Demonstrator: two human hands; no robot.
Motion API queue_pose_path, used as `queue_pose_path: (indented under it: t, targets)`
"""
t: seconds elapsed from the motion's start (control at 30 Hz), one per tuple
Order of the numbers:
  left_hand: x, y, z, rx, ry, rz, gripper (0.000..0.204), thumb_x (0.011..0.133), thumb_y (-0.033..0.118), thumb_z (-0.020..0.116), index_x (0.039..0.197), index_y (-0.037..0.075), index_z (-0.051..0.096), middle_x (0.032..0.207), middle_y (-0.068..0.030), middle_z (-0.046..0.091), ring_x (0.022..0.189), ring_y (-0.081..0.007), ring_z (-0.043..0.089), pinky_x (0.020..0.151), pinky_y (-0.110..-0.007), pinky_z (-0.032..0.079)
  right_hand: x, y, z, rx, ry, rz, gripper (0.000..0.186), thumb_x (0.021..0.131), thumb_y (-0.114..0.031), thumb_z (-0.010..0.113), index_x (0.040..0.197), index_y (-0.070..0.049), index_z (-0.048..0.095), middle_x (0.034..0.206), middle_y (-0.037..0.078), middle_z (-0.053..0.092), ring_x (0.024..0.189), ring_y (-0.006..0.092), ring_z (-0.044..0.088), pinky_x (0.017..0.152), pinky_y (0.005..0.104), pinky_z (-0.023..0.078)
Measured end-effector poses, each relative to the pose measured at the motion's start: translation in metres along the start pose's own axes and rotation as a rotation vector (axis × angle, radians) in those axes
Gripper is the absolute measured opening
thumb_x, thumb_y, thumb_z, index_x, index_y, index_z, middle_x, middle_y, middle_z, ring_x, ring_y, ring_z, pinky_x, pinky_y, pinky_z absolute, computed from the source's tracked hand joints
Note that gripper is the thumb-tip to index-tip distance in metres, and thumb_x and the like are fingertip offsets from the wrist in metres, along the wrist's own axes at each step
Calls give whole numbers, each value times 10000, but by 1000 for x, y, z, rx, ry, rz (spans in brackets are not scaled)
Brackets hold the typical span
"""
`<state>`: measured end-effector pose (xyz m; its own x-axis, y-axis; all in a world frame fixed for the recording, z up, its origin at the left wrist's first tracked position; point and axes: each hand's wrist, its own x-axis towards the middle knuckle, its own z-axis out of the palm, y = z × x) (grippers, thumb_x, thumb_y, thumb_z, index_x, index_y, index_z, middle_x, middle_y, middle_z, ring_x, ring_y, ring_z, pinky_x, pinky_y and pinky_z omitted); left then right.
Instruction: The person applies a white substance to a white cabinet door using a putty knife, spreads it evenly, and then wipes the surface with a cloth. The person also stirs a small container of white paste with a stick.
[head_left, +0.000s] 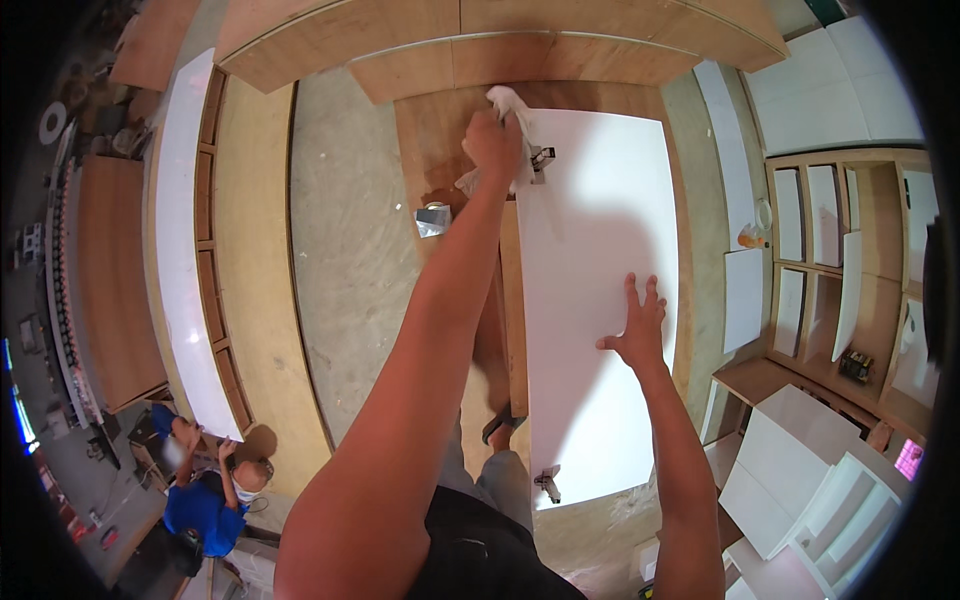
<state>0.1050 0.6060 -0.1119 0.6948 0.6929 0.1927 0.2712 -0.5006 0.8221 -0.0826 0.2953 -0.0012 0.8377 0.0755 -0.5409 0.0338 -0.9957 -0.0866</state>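
Observation:
My left hand (492,145) is closed round a crumpled white cloth (508,100) at the upper left corner of a white panel (580,420), beside a metal hinge (542,160). A second hinge (548,484) is fixed near the panel's lower left edge. My right hand (635,330) rests on the white surface, fingers spread, casting a shadow. Under the panel lie brown boards (425,130). A small silver item (433,220), too unclear to name, lies left of my forearm. My foot (497,430) shows beside the panel.
A plywood cabinet (500,60) spans the top. At left, a long white-faced frame (182,250) lies beside a plywood sheet (250,250), with a co-worker in blue (205,510) at its lower end. Cabinets with white doors (880,230) and white panels (780,460) stand at right.

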Motion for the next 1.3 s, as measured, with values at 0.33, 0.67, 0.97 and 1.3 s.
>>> queue_pose_path:
  t: [0.33,0.67,0.97,1.3]
  targets:
    - [-196,-15,-98,-82,-256,-23,228,843,230,694,777,26,615,778,-179,581,766,-384,587,689,-498,427,-6,7,3,9,32,23,1385,483,-259,993,1594,-257,166,1643,176,90,1447,558,169,1127,561,397]
    - [-420,-59,-358,-928,-1148,-893,363,929,238,628,1192,-11,643,1102,-91,698,955,-212,685,867,-393,551,-123,29,19,360,304,-257,694,801,-235,808,1396,-101,478,1447,164,445,1280,315,496,1022,482,457]
    - [-507,17,-480,-1302,-1068,-671,630,995,413,482,1511,69,370,1415,-127,521,1229,-289,556,1024,-476,482,-605,122,-8,1659,-772,-1797,283,888,-256,756,1072,-44,721,912,84,634,711,266,594,632,371,486]
    - [-657,80,-365,-1151,-1639,-605,736,949,376,615,1537,58,307,1512,-126,417,1370,-287,440,1138,-454,389,-768,270,15,1554,919,-1091,116,912,-227,720,962,-124,702,954,76,651,797,181,613,671,349,483]
